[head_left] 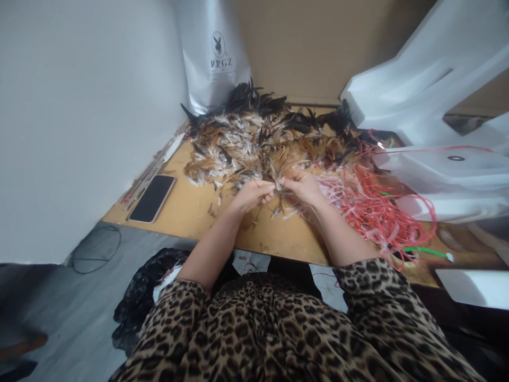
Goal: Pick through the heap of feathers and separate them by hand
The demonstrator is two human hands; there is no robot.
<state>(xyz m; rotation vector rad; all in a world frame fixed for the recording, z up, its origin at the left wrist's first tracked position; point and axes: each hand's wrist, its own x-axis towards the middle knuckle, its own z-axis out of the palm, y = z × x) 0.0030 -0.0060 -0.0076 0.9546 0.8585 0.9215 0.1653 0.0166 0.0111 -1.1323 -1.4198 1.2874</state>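
Note:
A big heap of brown, white and black feathers (254, 140) covers the far half of the wooden table (191, 209). At its near edge, my left hand (251, 194) and my right hand (303, 188) meet fingertip to fingertip. Both pinch a small bunch of feathers (277, 185) between them. Loose feathers lie on the wood just under my hands. My forearms come up from leopard-print sleeves.
A tangle of red and white string (369, 204) lies right of my hands. A black phone (152, 198) rests at the table's left, near the white wall. A silver bag (214, 58) stands at the back. White plastic bags (437, 122) pile up on the right.

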